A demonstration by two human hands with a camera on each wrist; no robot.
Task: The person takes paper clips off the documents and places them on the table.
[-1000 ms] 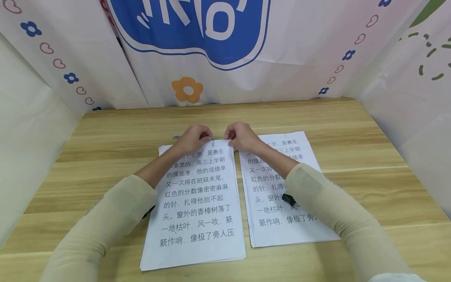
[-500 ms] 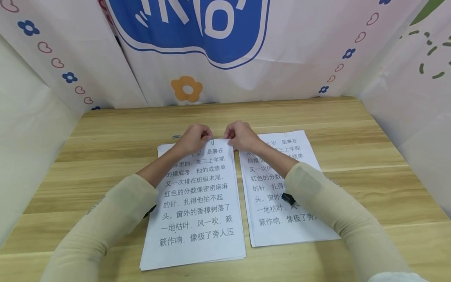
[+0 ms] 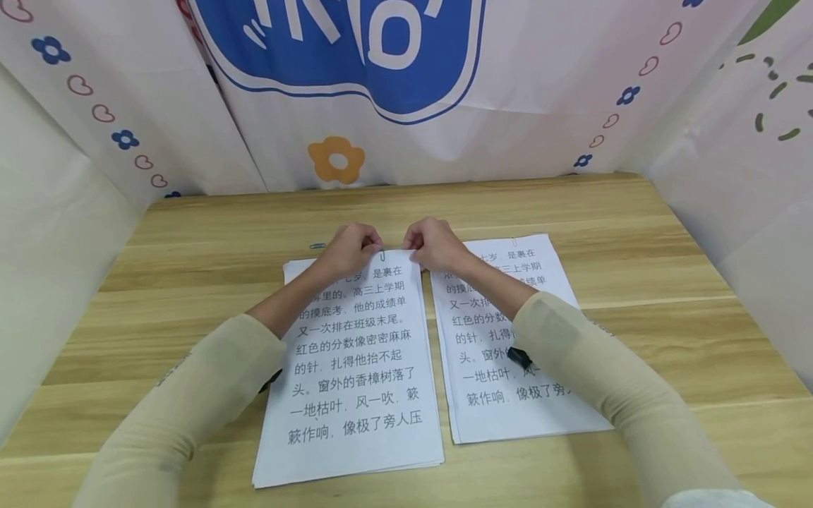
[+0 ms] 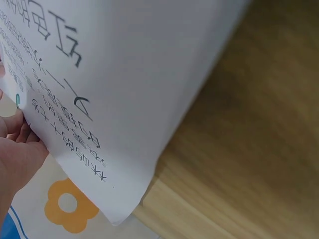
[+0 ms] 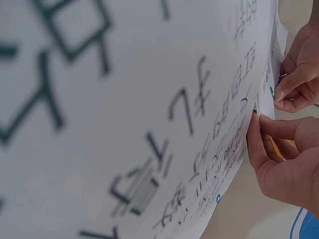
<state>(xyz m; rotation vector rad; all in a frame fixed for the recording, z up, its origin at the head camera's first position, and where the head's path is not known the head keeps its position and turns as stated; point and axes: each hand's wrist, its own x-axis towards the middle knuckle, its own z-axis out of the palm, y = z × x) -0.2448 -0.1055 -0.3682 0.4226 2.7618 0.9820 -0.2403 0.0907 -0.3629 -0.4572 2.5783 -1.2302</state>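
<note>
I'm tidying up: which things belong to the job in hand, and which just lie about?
Job, it seems:
left rectangular white paper stack
green looped wire clip on it
left hand, at the clip
right hand, pinching that stack's corner

Probably lying about:
right rectangular white paper stack
loose blue wire clip

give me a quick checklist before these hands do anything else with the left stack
1. Left hand at the green paper clip: ok, fingertips are at its outer end.
2. Right hand steadying the left stack: ok, it pinches the top right corner.
3. Green clip gripping every sheet: cannot tell, its back side is hidden.
4. Left stack's sheets squared up: not ok, lower sheets peek out along the bottom edge.
5. Right stack separate and clipped: ok, table shows between the stacks and a pale clip sits on its top edge.
6. Loose blue clip off the paper: ok, it lies on the table behind the left stack.
</note>
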